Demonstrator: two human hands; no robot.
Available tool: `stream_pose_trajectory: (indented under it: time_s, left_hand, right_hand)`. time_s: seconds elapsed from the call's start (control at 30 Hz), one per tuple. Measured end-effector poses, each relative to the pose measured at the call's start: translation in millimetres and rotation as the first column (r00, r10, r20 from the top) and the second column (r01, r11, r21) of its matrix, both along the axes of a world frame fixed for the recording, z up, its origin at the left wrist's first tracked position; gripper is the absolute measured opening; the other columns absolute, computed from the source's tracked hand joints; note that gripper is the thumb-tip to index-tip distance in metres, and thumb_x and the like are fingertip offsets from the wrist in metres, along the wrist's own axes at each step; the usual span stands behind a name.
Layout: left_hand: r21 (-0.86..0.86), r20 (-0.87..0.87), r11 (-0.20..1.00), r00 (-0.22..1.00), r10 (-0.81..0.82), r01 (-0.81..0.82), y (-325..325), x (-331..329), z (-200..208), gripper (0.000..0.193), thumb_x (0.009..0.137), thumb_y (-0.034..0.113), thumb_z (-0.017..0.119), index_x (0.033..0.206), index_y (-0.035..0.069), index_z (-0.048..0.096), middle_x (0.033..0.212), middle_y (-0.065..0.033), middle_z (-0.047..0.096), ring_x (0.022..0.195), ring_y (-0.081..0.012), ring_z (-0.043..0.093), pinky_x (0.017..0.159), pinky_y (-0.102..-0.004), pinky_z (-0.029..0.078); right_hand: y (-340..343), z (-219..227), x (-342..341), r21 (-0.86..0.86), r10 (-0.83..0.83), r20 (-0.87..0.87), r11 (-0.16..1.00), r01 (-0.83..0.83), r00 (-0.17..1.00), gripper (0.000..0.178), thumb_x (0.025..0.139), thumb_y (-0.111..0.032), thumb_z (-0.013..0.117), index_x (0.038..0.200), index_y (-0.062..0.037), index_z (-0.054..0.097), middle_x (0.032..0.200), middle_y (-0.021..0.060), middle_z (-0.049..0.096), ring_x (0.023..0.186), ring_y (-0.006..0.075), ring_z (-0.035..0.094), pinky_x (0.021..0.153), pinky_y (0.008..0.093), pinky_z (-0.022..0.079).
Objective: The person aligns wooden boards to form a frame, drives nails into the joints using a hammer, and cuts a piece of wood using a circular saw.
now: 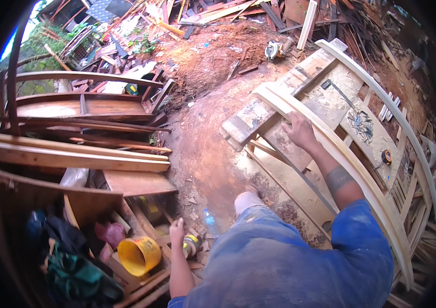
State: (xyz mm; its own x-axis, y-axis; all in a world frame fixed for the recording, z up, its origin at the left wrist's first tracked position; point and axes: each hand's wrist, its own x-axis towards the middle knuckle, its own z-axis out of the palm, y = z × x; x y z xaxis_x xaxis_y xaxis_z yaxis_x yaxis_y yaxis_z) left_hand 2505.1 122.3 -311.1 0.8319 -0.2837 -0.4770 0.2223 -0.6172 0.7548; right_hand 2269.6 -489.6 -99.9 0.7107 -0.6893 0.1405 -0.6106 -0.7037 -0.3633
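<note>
My right hand reaches over the workbench on the right. Its fingers are apart at the inner edge of a long pale wooden beam, and I see nothing held. Low on the left hangs my left hand, fingers curled together with nothing visible in them. Close beside it is a green and black power tool. A yellow bucket lies tipped left of that hand, in a wooden box with dark and green cloth.
A tape measure, a hammer and a pile of nails lie on the bench. A curved pale rail runs beyond. A circular saw and scrap wood are farther off. Stacked planks stand left; a bottle is on the ground.
</note>
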Motion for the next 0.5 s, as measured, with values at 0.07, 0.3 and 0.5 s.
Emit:
stream_pose_trajectory:
  time_s: [0.07,0.3,0.5]
  left_hand:
    - [-0.182,-0.036,0.983,0.999,-0.013,0.006,-89.4,64.6,42.4,0.028,0.102,0.033,0.060,0.102,0.006,0.069,0.091,-0.0040,0.069,0.075,-0.0133,0.066,0.064,-0.0270,0.053]
    - [0.179,-0.131,0.895,0.911,-0.390,0.409,-204.8,275.5,61.2,0.033,0.101,0.036,0.061,0.105,0.005,0.069,0.089,-0.0052,0.070,0.077,-0.0147,0.065,0.065,-0.0299,0.051]
    - [0.411,-0.330,0.825,0.907,-0.261,0.387,-190.0,406.5,76.4,0.033,0.095,0.029,0.065,0.105,-0.002,0.072,0.083,-0.0122,0.071,0.068,-0.0197,0.067,0.061,-0.0349,0.054]
  right_hand:
    - [-40.3,-19.1,31.5,-0.150,-0.079,0.001,0.986,0.079,0.997,0.057,0.095,-0.040,0.062,0.136,-0.0014,0.056,0.141,0.0198,0.056,0.131,0.0366,0.051,0.112,0.0540,0.036]
    - [-118.1,-74.8,166.8,-0.145,-0.215,-0.100,0.969,0.200,0.971,0.071,0.096,-0.049,0.057,0.149,-0.0034,0.046,0.156,0.0136,0.043,0.143,0.0372,0.038,0.118,0.0600,0.026]
    - [-123.7,-73.2,187.4,-0.202,-0.384,-0.122,0.913,0.356,0.915,0.077,0.090,-0.050,0.063,0.145,0.0011,0.047,0.150,0.0172,0.046,0.136,0.0374,0.041,0.116,0.0565,0.026]
